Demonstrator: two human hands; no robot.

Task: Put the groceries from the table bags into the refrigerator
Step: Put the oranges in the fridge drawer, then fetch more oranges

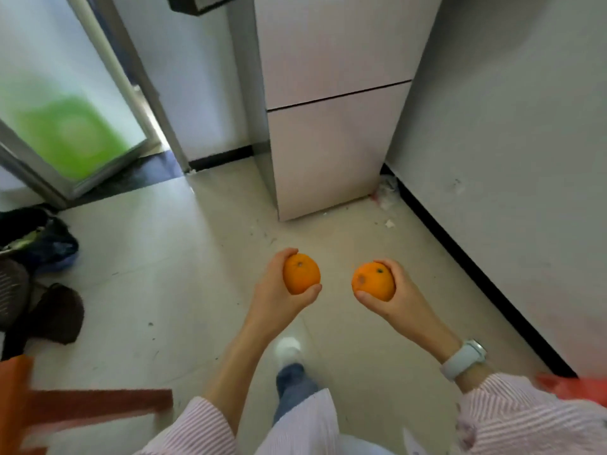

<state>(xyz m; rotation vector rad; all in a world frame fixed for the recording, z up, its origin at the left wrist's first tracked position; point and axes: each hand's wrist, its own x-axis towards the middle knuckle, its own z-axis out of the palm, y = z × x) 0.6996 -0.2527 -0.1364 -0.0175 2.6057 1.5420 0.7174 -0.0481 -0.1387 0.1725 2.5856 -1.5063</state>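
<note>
— Orange, round and faintly dimpled: one fruit sits in each of the person's hands. The left hand (279, 284) curls its fingers and thumb round the left orange (301, 273), whose small stem scar faces up.

— And the other?

— The right hand (392, 292) grips the right orange (372, 280) the same way, thumb under, fingers over the top. That skin has a dull brownish blemish beside a dark stem end. The two fruits are held side by side, near each other but not touching, above the floor (164, 274).

— What of the refrigerator?

— The refrigerator (331, 103) stands straight ahead against the grey wall (509, 126), a tall box with smooth, pale, slightly glossy fronts. A thin dark seam splits the upper door from the lower one, and both are shut. No brand or writing can be read on it.

— Materials around it?

— Pale, glossy floor tiles, with scraps and specks of litter near the refrigerator's foot. A black skirting strip runs along the wall. At left a metal-framed glass door (75, 126) shows a blurred green patch behind it. Dark bags (42, 238) lie lower left. The sleeves are striped pink and white, and a pale-strapped watch (464, 357) wraps the right wrist.
</note>
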